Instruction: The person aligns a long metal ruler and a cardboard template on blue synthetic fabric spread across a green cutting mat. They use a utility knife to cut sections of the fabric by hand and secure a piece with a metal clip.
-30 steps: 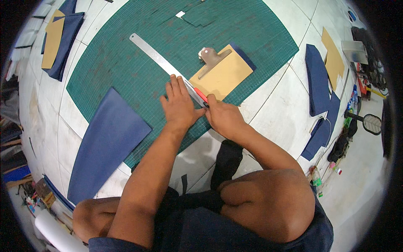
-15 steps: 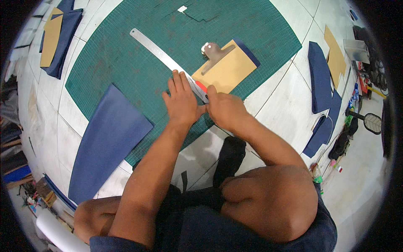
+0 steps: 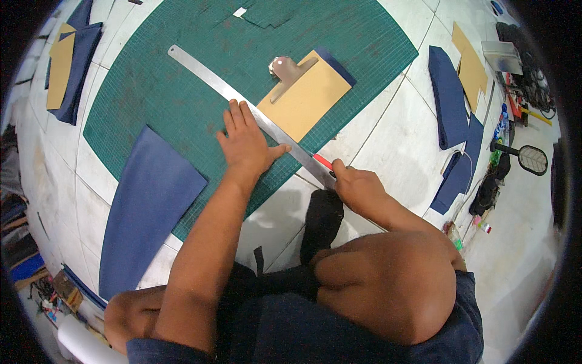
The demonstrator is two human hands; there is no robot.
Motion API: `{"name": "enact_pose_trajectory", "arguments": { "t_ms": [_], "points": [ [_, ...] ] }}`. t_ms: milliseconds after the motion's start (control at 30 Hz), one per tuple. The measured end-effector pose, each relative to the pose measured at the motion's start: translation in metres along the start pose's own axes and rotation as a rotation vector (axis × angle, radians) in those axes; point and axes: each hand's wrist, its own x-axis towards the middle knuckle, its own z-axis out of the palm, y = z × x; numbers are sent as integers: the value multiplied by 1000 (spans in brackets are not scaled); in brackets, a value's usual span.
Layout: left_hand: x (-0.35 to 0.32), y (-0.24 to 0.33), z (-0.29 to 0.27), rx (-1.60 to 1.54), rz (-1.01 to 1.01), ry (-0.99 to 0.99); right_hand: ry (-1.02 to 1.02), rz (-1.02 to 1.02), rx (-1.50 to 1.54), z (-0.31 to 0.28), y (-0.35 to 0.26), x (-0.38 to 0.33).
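My left hand [image 3: 247,141] lies flat with its fingers spread, pressing on a steel ruler [image 3: 200,74]. The ruler slants across a green cutting mat [image 3: 182,115] and past its near edge. At the ruler's near end my right hand [image 3: 362,189] is closed round a slim red-and-black tool [image 3: 322,161], lying along the ruler's edge; its tip cannot be made out. Right beside the ruler, a tan card pattern [image 3: 309,97] rests over navy fabric [image 3: 336,67], with a metal bulldog clip [image 3: 288,74] gripping them. Left of my left forearm lies a wide navy fabric panel [image 3: 151,188].
Folded navy fabric [image 3: 82,67] with a tan card [image 3: 60,73] sits at the far left on white tiles. More navy pieces [image 3: 445,97] and tan card [image 3: 470,70] lie at the right, near a racket-shaped object [image 3: 532,160]. My black-covered foot [image 3: 323,218] is close below the ruler.
My right hand has slid toward me and to the right along the ruler with the red-and-black tool. The left hand stays on the ruler, its thumb now stretched out. The whole view has shifted slightly.
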Motion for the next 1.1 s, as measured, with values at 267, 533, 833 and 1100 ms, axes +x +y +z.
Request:
{"name": "enact_pose_trajectory", "arguments": {
  "t_ms": [267,533,833,1100],
  "points": [
    [-2,-1,0,12,9,13,223,-62,185,-17,-25,39],
    [0,2,-5,33,-37,-85,281,-113,182,8,-55,86],
    [0,2,-2,12,-46,-51,315,-95,162,1,-57,89],
    [-2,-2,2,-8,9,34,273,-147,112,-22,-60,93]
  ]
}}
